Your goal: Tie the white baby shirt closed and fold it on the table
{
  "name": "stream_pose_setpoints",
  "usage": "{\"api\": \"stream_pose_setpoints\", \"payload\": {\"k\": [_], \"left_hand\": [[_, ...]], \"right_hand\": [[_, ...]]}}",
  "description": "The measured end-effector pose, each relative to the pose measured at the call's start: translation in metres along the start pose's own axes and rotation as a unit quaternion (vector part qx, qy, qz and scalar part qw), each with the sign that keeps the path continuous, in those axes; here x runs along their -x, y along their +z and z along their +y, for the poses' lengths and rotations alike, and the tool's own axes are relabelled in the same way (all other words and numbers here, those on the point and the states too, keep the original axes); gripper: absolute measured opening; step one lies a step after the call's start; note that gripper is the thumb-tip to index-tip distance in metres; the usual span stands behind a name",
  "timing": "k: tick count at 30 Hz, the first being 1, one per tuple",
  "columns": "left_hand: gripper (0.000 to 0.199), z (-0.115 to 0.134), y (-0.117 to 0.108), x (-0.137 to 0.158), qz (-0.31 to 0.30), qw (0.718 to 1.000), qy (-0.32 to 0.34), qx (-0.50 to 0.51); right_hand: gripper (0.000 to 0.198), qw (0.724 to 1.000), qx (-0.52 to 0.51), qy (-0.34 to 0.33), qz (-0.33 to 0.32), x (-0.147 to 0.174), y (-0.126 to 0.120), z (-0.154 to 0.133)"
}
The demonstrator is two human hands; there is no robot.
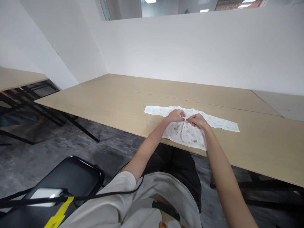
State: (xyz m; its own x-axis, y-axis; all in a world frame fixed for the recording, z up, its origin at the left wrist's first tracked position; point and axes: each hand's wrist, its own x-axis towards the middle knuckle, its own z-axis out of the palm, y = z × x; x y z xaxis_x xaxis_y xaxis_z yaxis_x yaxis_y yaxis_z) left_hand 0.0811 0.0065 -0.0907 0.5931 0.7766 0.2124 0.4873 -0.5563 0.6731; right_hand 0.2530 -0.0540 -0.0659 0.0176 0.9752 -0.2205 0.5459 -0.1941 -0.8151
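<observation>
A small white baby shirt with a faint pastel print lies flat on the wooden table, sleeves spread left and right. My left hand and my right hand meet at the shirt's front opening near the neckline. Each pinches one edge of the fabric, with fingertips almost touching. The lower hem of the shirt reaches the table's near edge.
A black folding chair stands at my left with a white device and a black cable on its seat. White partition walls close off the table's back. Another table stands at the far left.
</observation>
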Motion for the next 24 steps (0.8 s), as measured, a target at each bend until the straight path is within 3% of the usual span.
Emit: {"api": "stream_pose_setpoints", "payload": {"k": [2, 6, 9, 18, 24], "left_hand": [[0.025, -0.006, -0.002, -0.002, -0.029, 1.000, 0.004, 0.011], [0.020, -0.017, -0.006, -0.007, -0.187, 0.977, 0.028, 0.098], [0.019, -0.021, -0.007, -0.010, -0.251, 0.957, 0.037, 0.138], [0.020, -0.012, -0.012, -0.005, -0.292, 0.953, 0.017, 0.081], [0.025, -0.006, -0.011, -0.003, -0.272, 0.959, 0.025, 0.080]], "right_hand": [[0.035, 1.000, 0.015, -0.007, -0.020, 0.002, -0.003, -0.001], [0.041, 0.990, 0.051, -0.012, -0.129, 0.006, -0.008, -0.003], [0.044, 0.977, 0.066, -0.026, -0.200, 0.006, -0.008, -0.002], [0.038, 0.966, 0.069, -0.020, -0.247, 0.001, -0.008, 0.000], [0.032, 0.962, 0.074, -0.026, -0.260, 0.000, -0.009, 0.003]]}}
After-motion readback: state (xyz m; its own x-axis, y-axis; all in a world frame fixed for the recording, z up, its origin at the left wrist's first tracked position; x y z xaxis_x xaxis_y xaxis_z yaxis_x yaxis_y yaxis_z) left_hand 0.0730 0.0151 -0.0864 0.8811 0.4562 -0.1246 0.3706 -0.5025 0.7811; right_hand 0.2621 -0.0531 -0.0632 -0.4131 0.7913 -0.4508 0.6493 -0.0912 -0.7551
